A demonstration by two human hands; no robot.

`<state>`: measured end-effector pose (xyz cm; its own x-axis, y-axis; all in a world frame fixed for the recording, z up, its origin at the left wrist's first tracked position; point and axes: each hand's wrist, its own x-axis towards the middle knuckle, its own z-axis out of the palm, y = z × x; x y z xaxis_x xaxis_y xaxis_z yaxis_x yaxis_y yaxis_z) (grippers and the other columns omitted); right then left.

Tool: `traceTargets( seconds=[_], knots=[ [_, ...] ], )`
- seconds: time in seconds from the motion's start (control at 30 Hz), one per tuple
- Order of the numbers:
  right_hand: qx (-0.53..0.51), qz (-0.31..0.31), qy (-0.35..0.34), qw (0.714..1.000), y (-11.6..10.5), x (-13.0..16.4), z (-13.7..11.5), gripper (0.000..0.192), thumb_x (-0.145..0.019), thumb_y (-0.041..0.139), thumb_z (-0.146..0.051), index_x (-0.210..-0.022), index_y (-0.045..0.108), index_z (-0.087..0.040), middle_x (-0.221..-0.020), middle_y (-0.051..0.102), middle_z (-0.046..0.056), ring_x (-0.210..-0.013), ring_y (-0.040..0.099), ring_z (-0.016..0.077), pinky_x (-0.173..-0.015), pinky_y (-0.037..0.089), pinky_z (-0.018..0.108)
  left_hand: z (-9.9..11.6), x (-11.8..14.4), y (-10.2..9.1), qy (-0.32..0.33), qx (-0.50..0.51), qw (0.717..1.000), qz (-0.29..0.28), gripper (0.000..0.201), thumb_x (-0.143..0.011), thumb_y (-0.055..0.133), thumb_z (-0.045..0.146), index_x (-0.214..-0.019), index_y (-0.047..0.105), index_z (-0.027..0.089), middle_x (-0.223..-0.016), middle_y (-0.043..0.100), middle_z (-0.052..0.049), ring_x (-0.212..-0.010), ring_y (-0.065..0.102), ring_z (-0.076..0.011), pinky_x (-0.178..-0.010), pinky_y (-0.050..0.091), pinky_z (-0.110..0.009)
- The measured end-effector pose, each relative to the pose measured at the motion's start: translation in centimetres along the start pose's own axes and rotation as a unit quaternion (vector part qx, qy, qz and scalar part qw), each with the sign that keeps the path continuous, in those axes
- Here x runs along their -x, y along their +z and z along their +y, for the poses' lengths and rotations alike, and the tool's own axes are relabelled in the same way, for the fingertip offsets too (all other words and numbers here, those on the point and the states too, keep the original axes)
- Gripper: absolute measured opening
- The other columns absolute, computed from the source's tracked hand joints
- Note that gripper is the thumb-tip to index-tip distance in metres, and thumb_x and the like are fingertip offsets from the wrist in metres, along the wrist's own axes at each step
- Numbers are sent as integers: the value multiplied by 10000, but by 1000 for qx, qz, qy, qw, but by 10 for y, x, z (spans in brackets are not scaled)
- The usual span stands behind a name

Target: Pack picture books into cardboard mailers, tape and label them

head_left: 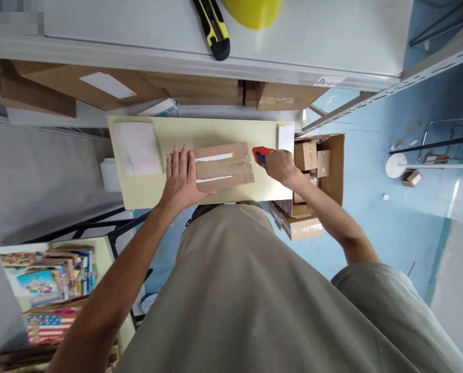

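Note:
A flat brown cardboard box (223,168) lies on the pale yellow table (215,129), with two white strips along its top and clear tape at its right end. My left hand (181,178) rests on the box's left end, fingers stretched out and thumb spread along the near edge. To the right of the box, my right hand (281,167) is closed around a red-and-blue hand tool (261,154). The tool's tip points left, a little apart from the box; its exact kind cannot be made out.
A white paper stack (138,148) lies at the table's left. An open carton (334,171) holding small boxes stands to the right. Above the far edge, a shelf (312,41) carries a black-and-yellow utility knife (214,31) and a yellow round object (254,10). Books (56,277) sit at lower left.

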<state>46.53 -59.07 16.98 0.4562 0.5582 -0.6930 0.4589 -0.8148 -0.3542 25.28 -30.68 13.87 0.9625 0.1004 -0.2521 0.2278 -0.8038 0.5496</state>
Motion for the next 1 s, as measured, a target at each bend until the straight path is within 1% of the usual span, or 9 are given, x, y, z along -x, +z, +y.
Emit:
traceTargets(
  seconds=[0.1,0.2,0.37,0.47,0.6,0.73,0.8,0.93,1.0],
  knots=[
    [-105,215,119,964,32,2,3,461,-1079,681,-623,-1131,692,-165,-964,788,200,-1052,760,394,-922,562,493,-11,2,8,11,51,998,18,1534,-751,858,927,-1817,218,28,-1895,115,-347,-1780,-20,-562,-1422,-29,-764],
    [-278,313,93,903,53,12,-5,583,-1086,556,-790,-1142,644,-217,-960,775,140,-973,750,327,-857,575,431,-21,6,27,-38,137,984,110,1393,-867,786,892,-1823,204,62,-1917,75,-304,-1802,-42,-487,-1458,8,-675],
    [-425,357,44,831,69,21,-32,685,-1018,502,-929,-1002,596,-250,-917,723,61,-842,673,213,-759,545,332,-24,11,61,-191,309,906,219,1151,-960,774,785,-1793,289,155,-1790,461,-265,-1704,430,-384,-1422,341,-521],
    [-413,354,59,837,68,20,-38,697,-977,560,-941,-953,588,-244,-876,693,40,-806,619,192,-752,527,324,-23,9,68,-191,365,888,205,996,-996,728,792,-1724,416,188,-1665,620,-228,-1575,600,-355,-1361,448,-500],
    [-376,328,83,863,56,28,-41,729,-967,538,-951,-918,624,-229,-810,691,59,-778,628,214,-723,534,340,-22,9,63,-167,422,872,184,925,-1080,575,797,-1736,399,169,-1687,596,-248,-1617,565,-352,-1390,408,-515],
    [-251,429,121,859,43,54,-64,679,-1044,524,-837,-1143,717,-193,-913,766,157,-894,742,333,-742,579,409,-11,18,38,-155,391,879,226,982,-1108,557,753,-1826,235,166,-1880,301,-263,-1788,248,-354,-1466,230,-511],
    [-229,468,113,846,34,60,-84,666,-1077,496,-788,-1274,706,-188,-995,783,194,-976,765,382,-762,591,439,0,19,13,-84,345,892,278,948,-1130,574,687,-1853,182,217,-1922,207,-215,-1803,191,-336,-1475,206,-513],
    [-194,495,37,846,-4,33,-140,620,-1107,493,-736,-1420,619,-215,-1057,789,168,-936,766,364,-772,621,451,26,-8,-55,149,289,907,268,698,-1193,486,573,-1810,364,271,-1857,409,-160,-1756,355,-314,-1446,324,-550],
    [-140,496,-45,856,-37,1,-173,604,-1114,525,-706,-1438,576,-199,-1090,784,167,-942,763,358,-827,641,485,35,-36,-89,206,288,899,257,596,-1206,473,521,-1759,469,296,-1815,485,-134,-1726,415,-298,-1441,339,-538]
  ],
)
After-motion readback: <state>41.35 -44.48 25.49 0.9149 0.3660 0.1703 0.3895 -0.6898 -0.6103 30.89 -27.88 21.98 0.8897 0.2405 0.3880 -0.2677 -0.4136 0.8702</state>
